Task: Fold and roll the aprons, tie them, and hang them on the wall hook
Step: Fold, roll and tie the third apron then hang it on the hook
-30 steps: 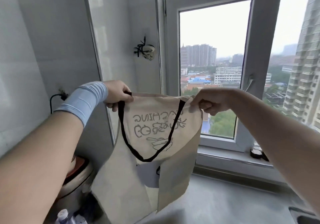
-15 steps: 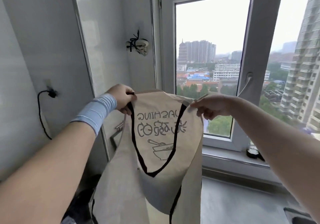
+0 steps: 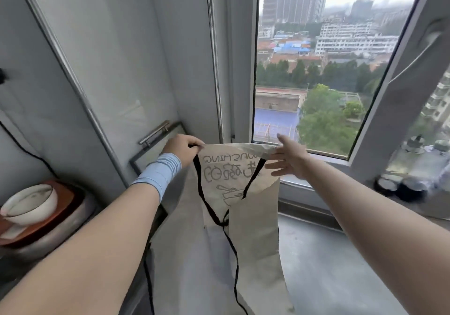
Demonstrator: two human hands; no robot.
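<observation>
Head view, over a grey counter [image 3: 328,266] by the window [image 3: 316,71]: the left hand [image 3: 181,148] pinches the top corner of a beige apron [image 3: 233,183] where its black neck strap [image 3: 207,205] joins. The apron hangs full length in mid-air, unfolded, its mirrored lettering and bowl drawing showing through. At the opposite corner the right hand [image 3: 287,161] is spread open, fingers barely touching the hem. Folding appears only to be starting; next, that loose corner likely needs catching and bringing across.
</observation>
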